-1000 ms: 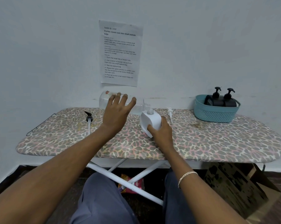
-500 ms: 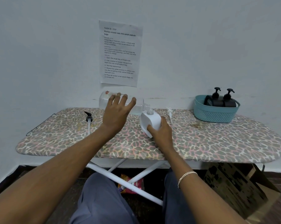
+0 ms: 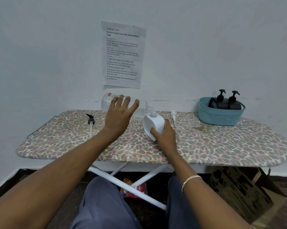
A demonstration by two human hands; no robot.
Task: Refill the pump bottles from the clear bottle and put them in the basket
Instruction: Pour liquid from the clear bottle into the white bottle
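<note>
Now, at the left of the ironing board [image 3: 222,146], a black pump head [image 3: 90,120] lies loose on the leopard-print cover, its white dip tube trailing toward six o'clock. Next comes the left hand [image 3: 118,118], which holds the clear bottle [image 3: 106,103] on its side above the board: the fingers [image 3: 121,100] curl over the top of the barrel, pointing toward twelve o'clock, so the bottle sits under and beyond them, its base sticking out at nine o'clock from the hand and its threaded neck at three o'clock. This bottle is see-through with a small red mark near its base, and its open mouth tips down just over the neck of the white pump bottle [image 3: 153,123]. That white bottle is squat, with rounded corners and an uncapped clear neck; it leans slightly toward eleven o'clock on the cover. The right hand [image 3: 164,138] grips it from the six o'clock side, thumb on the near face and fingers wrapped round the right side. Just past it, at two o'clock, a white pump head [image 3: 173,115] lies on the board. Far right, at the back edge, a teal basket [image 3: 220,119] holds two black pump bottles [image 3: 226,103] standing side by side, their pumps fitted.
</note>
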